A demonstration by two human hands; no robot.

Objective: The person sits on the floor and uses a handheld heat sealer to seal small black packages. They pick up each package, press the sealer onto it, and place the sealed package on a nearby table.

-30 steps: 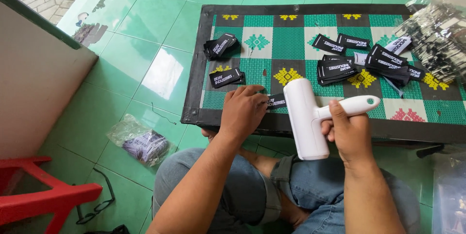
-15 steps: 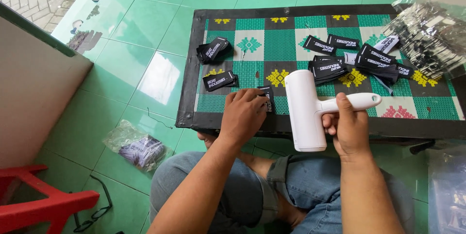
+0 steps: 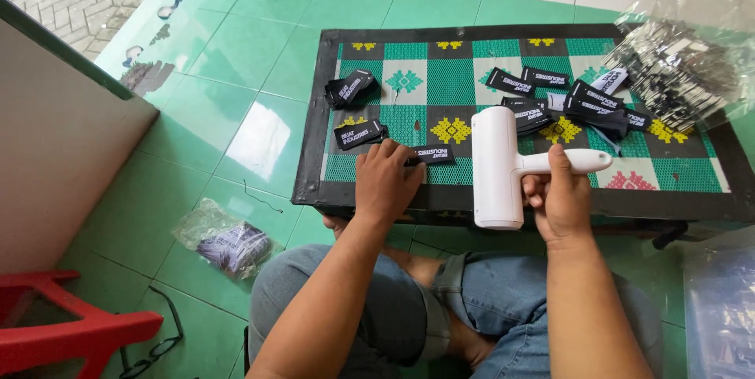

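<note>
Green floor tiles surround the low patterned board where you sit. Since a second ago your left hand has stayed flat, pinning one black fabric label at the near edge; your right hand has kept the white lint roller clasped by its handle, lifted clear of the label. More labels lie beyond, beside a clear bag.

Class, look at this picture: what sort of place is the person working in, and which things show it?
Probably a home workshop on a tiled floor: a low patterned green mat table, small black woven labels in piles, and a clear bag of labels.
</note>
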